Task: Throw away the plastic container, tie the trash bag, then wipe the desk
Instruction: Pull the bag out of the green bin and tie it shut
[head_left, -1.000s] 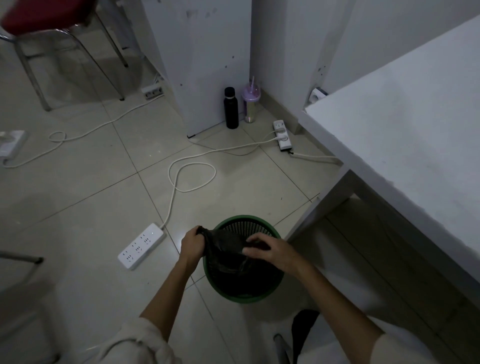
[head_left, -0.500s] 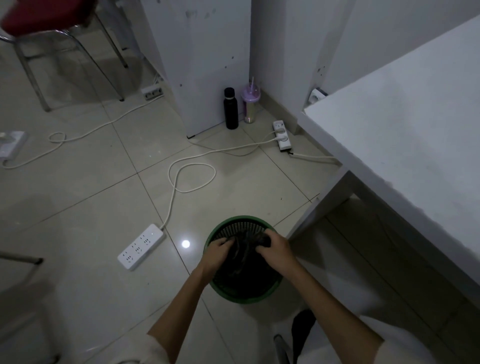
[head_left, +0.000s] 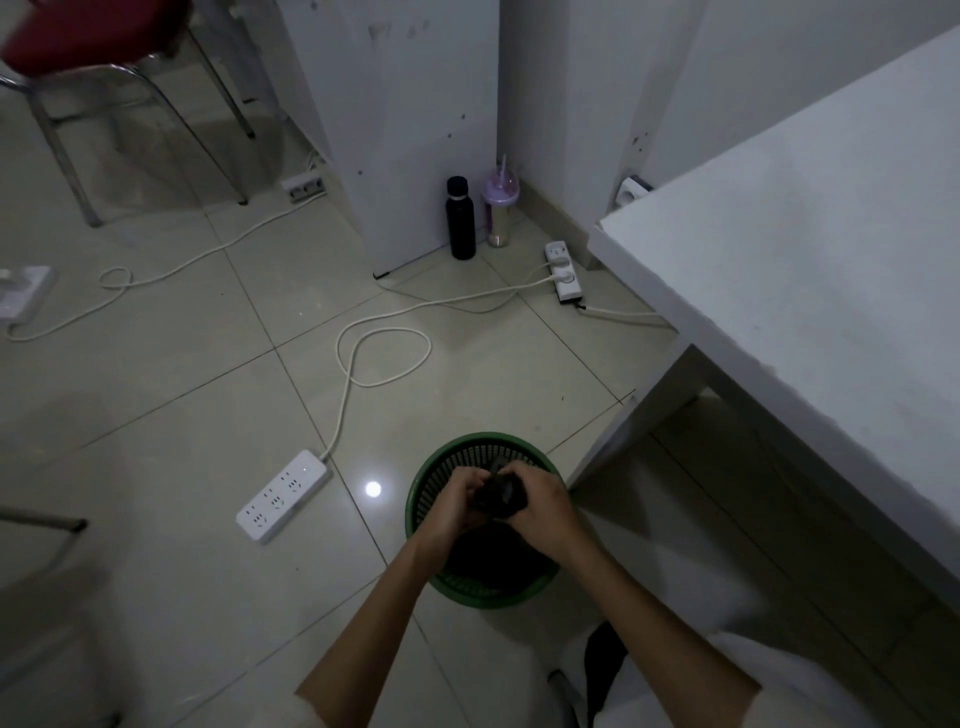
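Observation:
A green mesh waste basket (head_left: 447, 462) stands on the tiled floor beside the leg of the white desk (head_left: 810, 291). A black trash bag (head_left: 501, 496) sits inside it, its top gathered into a bunch above the rim. My left hand (head_left: 460, 501) and my right hand (head_left: 543, 512) are pressed close together over the basket, both gripping that bunched top. The plastic container is not visible; the bag hides whatever is inside.
A white power strip (head_left: 283, 493) lies left of the basket, its cable looping across the floor to another strip (head_left: 563, 270) by the wall. A black bottle (head_left: 461, 218) and a purple cup (head_left: 500, 205) stand against a white panel. A red chair (head_left: 83, 47) is far left.
My hands have come together from the basket's sides to its middle, drawing the bag's open mouth into a tight bunch.

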